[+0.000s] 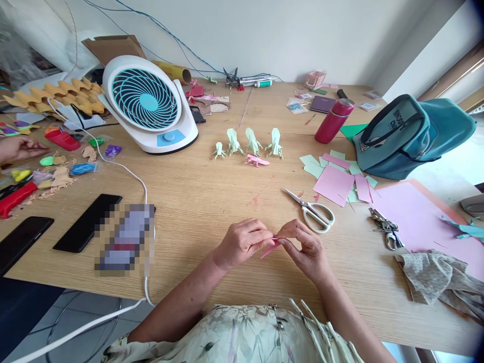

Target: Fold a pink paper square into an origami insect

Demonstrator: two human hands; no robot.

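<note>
My left hand and my right hand meet just above the table's front edge. Both pinch a small folded pink paper between their fingertips. White-handled scissors lie just beyond my right hand. Farther back stand several pale green folded paper figures, with a small pink one in front of them.
A white and blue desk fan stands at back left, its white cable running off the front edge. Pink and green paper pieces, a red bottle, a teal bag and keys lie right. Two dark phones lie left. Another person's hand shows at far left.
</note>
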